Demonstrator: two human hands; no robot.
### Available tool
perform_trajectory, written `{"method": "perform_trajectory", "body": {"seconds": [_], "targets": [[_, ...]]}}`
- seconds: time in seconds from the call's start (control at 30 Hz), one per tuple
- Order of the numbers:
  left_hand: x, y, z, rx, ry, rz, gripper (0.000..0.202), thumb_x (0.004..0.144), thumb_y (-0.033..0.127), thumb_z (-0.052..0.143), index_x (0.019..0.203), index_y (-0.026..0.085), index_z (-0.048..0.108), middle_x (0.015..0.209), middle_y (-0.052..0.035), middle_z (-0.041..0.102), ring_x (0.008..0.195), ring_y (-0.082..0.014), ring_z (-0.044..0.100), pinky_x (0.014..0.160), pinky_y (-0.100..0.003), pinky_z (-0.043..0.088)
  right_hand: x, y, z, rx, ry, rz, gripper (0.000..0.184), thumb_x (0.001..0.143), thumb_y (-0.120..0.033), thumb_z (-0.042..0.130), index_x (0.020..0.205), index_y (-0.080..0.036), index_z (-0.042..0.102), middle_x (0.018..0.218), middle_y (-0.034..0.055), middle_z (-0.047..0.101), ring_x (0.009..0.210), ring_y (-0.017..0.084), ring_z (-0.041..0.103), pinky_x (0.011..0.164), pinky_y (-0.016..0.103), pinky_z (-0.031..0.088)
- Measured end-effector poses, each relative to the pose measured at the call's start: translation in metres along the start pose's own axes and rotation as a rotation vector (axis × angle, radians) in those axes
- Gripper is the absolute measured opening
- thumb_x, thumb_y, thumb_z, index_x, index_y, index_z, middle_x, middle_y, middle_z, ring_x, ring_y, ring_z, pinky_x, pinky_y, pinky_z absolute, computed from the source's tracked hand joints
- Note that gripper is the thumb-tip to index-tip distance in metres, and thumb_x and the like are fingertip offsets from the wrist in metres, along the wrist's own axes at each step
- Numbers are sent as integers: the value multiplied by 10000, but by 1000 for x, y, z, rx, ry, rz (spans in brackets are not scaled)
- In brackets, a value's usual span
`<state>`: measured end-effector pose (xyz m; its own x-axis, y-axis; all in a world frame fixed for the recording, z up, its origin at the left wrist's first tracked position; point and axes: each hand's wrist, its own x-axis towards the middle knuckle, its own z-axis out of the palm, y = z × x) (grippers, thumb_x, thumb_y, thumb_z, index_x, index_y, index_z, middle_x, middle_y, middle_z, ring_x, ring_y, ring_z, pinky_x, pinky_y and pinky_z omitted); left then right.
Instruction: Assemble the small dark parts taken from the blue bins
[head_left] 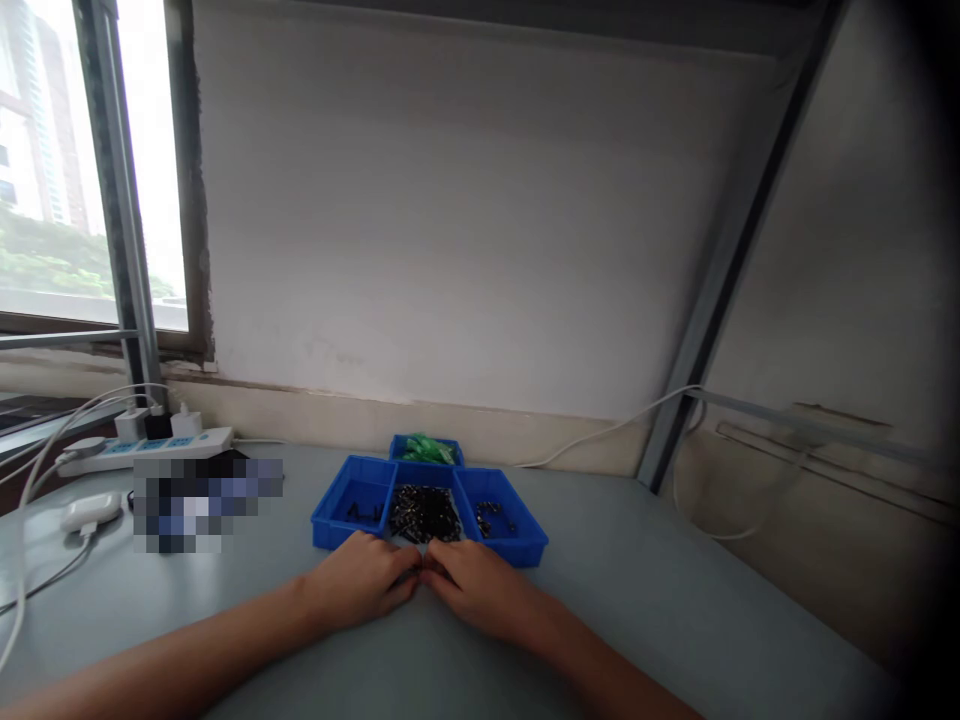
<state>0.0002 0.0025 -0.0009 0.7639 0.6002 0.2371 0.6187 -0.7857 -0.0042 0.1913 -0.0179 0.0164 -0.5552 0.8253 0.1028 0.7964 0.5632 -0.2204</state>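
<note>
My left hand (366,578) and my right hand (471,585) meet fingertip to fingertip just above the table, in front of the blue bins. Both have their fingers pinched together; whatever small thing is between them is too small and hidden to name. Right behind the hands lies a heap of small black and metallic parts (426,512). The left blue bin (352,482) holds a few dark parts (363,514). A few black and shiny parts (491,520) lie in the right blue bin (517,520).
A blue bin at the back holds green plastic material (427,449). On the left are a power strip (157,450) with plugs, a white charger case (90,512), cables and a blurred-out object (202,500). Metal posts (690,370) and the wall border the grey table (615,600).
</note>
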Motion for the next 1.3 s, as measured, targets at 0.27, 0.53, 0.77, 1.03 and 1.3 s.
{"method": "perform_trajectory", "body": {"seconds": [0.27,0.53,0.77,1.03,1.3], "targets": [[0,1,-2,-5,-14,-4,171,896,259,447,865,189,600,702,-15,666,639,-178,640,570,-230,445,-1,1,0,-9,-8,-12,177,895,-244,411,859,-175,570,828,46,641,753,171,585,587,245,314],[0,-2,2,15,9,2,213,909,274,436,858,189,625,689,-14,664,612,-164,629,570,-223,440,0,-2,-2,53,-35,-21,253,926,-254,362,876,-164,593,849,52,644,762,161,575,625,238,341],[-1,-2,4,0,15,2,205,899,271,443,848,185,622,665,-16,652,605,-164,625,565,-220,439,2,-1,0,51,-19,-48,311,943,-255,340,816,-166,609,804,47,655,732,156,584,620,236,348],[-1,0,0,9,22,-14,194,886,271,446,829,191,614,645,-8,648,594,-161,628,556,-211,440,0,-1,-4,107,-2,3,194,904,-276,420,872,-171,581,808,38,648,744,156,581,601,229,333],[-1,-1,2,-15,27,9,188,892,267,442,894,195,616,681,-8,660,619,-166,632,572,-219,444,0,-2,-1,19,-4,-12,195,891,-248,417,847,-171,591,816,47,651,734,166,584,585,242,311]]}}
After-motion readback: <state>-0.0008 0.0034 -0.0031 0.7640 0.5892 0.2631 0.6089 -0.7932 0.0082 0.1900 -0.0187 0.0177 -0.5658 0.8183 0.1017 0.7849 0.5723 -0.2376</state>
